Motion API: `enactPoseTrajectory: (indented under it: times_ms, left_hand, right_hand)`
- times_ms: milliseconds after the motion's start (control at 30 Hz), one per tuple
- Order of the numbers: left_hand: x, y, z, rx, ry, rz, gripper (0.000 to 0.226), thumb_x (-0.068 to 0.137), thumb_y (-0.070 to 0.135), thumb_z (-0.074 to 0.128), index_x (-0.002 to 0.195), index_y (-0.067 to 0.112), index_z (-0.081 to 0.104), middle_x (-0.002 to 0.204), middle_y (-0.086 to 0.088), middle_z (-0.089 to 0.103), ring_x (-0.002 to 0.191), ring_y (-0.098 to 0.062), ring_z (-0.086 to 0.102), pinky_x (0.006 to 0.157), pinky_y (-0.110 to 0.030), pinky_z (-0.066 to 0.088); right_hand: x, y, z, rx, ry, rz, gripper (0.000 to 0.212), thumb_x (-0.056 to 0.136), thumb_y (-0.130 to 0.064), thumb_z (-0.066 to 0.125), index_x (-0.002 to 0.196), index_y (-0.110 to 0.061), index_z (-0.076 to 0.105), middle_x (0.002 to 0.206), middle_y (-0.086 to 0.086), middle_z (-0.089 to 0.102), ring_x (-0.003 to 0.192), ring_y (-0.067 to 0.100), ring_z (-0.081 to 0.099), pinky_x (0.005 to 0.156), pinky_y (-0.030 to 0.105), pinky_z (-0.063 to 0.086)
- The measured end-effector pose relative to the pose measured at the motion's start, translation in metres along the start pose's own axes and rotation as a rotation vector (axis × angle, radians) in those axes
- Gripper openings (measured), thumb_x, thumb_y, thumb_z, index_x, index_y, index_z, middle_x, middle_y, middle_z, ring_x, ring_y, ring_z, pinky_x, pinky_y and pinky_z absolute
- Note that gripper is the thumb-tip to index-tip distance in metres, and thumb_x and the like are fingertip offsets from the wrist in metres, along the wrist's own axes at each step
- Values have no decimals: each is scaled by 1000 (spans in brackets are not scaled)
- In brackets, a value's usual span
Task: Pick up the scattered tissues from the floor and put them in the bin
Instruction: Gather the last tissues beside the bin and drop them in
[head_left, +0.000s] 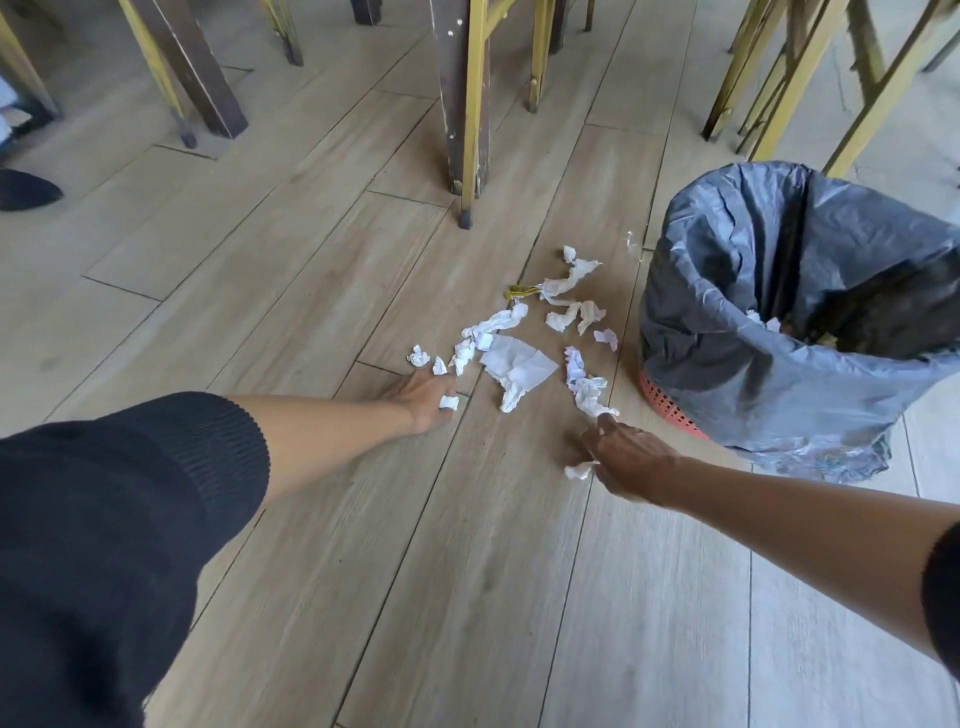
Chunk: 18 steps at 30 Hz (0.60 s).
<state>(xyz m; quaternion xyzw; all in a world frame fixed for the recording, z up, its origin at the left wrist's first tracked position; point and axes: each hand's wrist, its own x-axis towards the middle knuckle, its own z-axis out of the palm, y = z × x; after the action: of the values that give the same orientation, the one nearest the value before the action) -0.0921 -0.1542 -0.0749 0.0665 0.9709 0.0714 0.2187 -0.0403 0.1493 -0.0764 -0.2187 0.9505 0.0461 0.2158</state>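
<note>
About a dozen crumpled white tissues (519, 364) litter pale wood-grain floor (311, 260) mid-frame, left of a bin (800, 312) lined with wrinkled grey plastic; left hand (423, 392) and right hand (631, 460) each pinch one scrap.

The tissues (519, 358) are lying scattered on the floor (311, 291) at mid-scene, just left of the bin (800, 312). The bin is standing at the right, with some paper lying inside it. The left hand (423, 392) is reaching in at the near-left edge of the scatter; the right hand (631, 457) is reaching in at its near-right edge, beside the bin's base. Furniture legs (465, 104) are standing on the far side.
</note>
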Motion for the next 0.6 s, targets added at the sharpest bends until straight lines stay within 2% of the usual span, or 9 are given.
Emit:
enactPoseTrajectory:
  times_ms: [67, 200, 267, 333, 400, 467, 533, 600]
  left_hand:
    - [0, -2, 2, 9, -4, 8, 27, 95, 32, 59, 117, 16, 56, 123, -5, 52, 107, -29, 57, 77, -31, 45]
    - [-3, -3, -2, 0, 45, 17, 21, 97, 36, 52, 94, 15, 54, 101, -6, 61, 93, -29, 61, 66, -30, 43]
    - [-4, -3, -6, 0, 90, 2, 23, 97, 33, 51, 83, 16, 50, 94, -7, 61, 88, -29, 61, 62, -30, 41]
    - [-4, -5, -11, -10, 118, -12, 22, 95, 28, 56, 79, 15, 48, 94, -10, 61, 88, -31, 61, 63, -29, 38]
    - [-3, -7, -15, -19, 117, -39, 20, 92, 22, 62, 80, 13, 48, 98, -12, 60, 90, -31, 60, 65, -29, 38]
    - [-4, -9, -20, -27, 100, -66, 13, 90, 13, 64, 90, 8, 52, 103, -12, 58, 92, -32, 59, 66, -31, 40]
    - [-3, -10, -23, -32, 95, -104, 25, 88, 3, 63, 111, 3, 52, 109, -15, 57, 92, -33, 60, 67, -34, 45]
    - [-2, -10, -24, -42, 102, -134, 36, 89, -2, 58, 122, 2, 46, 107, -15, 58, 86, -31, 59, 64, -35, 47]
  right_hand:
    - [1, -1, 1, 17, -12, -3, 36, 99, -26, 52, 126, -3, 55, 122, 13, 47, 97, 30, 64, 81, 40, 57]
    - [3, -4, -10, 112, 8, 1, 26, 95, -23, 56, 109, -1, 60, 109, 10, 58, 89, 26, 63, 72, 32, 52]
    - [5, -6, -16, 149, 34, 23, 14, 89, -17, 58, 92, -4, 60, 99, 9, 61, 80, 25, 61, 63, 31, 47]
    - [7, -8, -22, 181, 58, 48, 14, 83, -11, 59, 72, -6, 51, 87, 9, 57, 69, 23, 56, 54, 33, 43]
    - [9, -10, -28, 236, 73, 64, 23, 80, -5, 60, 65, -8, 43, 76, 6, 51, 60, 19, 47, 47, 28, 33]
    - [12, -9, -33, 315, 102, 121, 23, 80, 2, 56, 65, -11, 44, 67, 1, 46, 55, 15, 42, 44, 22, 28]
    - [16, -8, -36, 341, 144, 179, 20, 81, 6, 50, 71, -12, 47, 65, 0, 47, 57, 16, 45, 43, 22, 28]
    - [18, -8, -41, 338, 158, 207, 18, 79, 6, 46, 82, -12, 47, 68, 2, 47, 63, 20, 48, 46, 26, 29]
